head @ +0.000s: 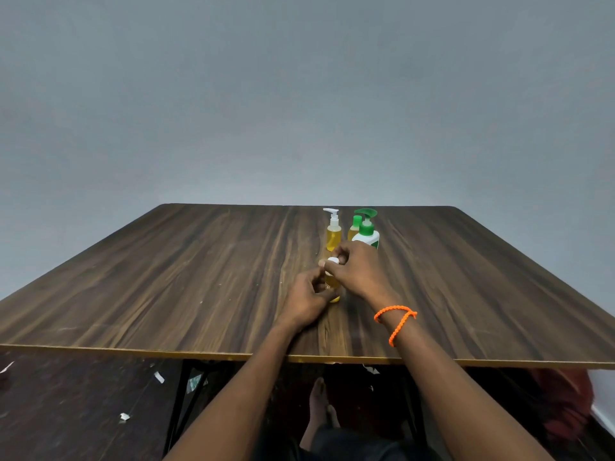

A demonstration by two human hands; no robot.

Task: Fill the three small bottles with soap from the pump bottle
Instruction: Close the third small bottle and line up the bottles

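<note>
My left hand [307,296] grips a small clear bottle of yellow soap [332,287] on the dark wooden table [166,277]; my right hand [357,269] pinches its white cap [332,261].

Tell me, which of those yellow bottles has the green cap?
The small bottle at the back right, half hidden behind the big green pump bottle; the other two have white tops.

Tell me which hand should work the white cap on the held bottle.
Right. The right hand already pinches the cap, while the left hand grips the bottle below it.
</note>
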